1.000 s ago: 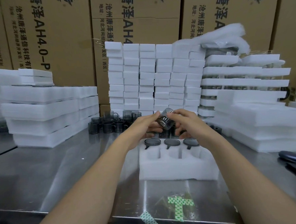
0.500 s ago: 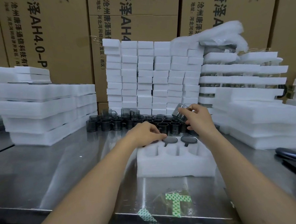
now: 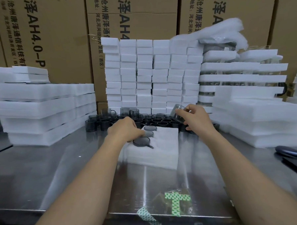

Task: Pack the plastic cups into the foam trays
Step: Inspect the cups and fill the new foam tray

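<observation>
1. Three seated cups (image 3: 141, 141) stand in a row down the left side of the tray (image 3: 165, 146), rims up. The right side looks unfilled, though the foam there is too blurred to make out the pockets.
2. The left hand (image 3: 125, 130) lies knuckles-up at the tray's left edge, fingers curled down beside those cups. Whether it pinches the foam or a rim, I cannot tell.
3. The right hand (image 3: 195, 118) grips a cup (image 3: 178, 113) between fingers and thumb. The cup is tilted and held in the air over the loose cups (image 3: 150, 120) crowded just behind the tray.
4. The step, as I read it, is loading: one cup is picked and ready for the tray, with roughly half the tray left to fill.
5. Next the cup wants bringing forward over a free pocket and turning upright. Its handle should line up with the slot, as on the nearest seated cup, before it is pressed down level with the others.
6. The left hand would do well to steady the tray on the steel table (image 3: 78, 167) — foam that light may slide under a push
</observation>
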A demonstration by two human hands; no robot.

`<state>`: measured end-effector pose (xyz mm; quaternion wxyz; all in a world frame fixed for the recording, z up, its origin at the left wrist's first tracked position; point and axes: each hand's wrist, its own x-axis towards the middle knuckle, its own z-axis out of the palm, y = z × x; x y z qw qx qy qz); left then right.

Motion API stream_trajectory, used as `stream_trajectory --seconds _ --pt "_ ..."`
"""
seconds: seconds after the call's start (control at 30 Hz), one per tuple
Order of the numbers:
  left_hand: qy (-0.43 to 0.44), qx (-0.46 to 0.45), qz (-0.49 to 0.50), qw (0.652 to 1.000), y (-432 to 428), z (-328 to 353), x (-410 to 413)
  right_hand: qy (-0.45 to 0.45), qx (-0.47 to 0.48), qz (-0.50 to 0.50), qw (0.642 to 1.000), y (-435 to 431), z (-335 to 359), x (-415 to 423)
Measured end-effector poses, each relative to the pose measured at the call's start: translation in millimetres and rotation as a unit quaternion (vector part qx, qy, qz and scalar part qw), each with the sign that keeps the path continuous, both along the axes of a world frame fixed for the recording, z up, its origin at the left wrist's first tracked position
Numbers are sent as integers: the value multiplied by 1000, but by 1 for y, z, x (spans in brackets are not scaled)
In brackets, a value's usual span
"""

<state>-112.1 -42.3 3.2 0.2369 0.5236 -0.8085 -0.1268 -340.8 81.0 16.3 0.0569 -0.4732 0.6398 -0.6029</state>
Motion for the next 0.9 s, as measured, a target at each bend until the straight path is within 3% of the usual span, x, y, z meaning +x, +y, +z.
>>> stream_trajectory --seconds 0.37,0.6,0.9 --pt "50 56 -60 995 -2 -2 -7 201 48 -10 978 -9 -13 -6" --pt "-6 141 -100 985 0 10 3 238 112 23 964 -14 -21 -7" --pt "-14 160 -124 979 5 13 8 233 141 51 961 -11 -21 -10"
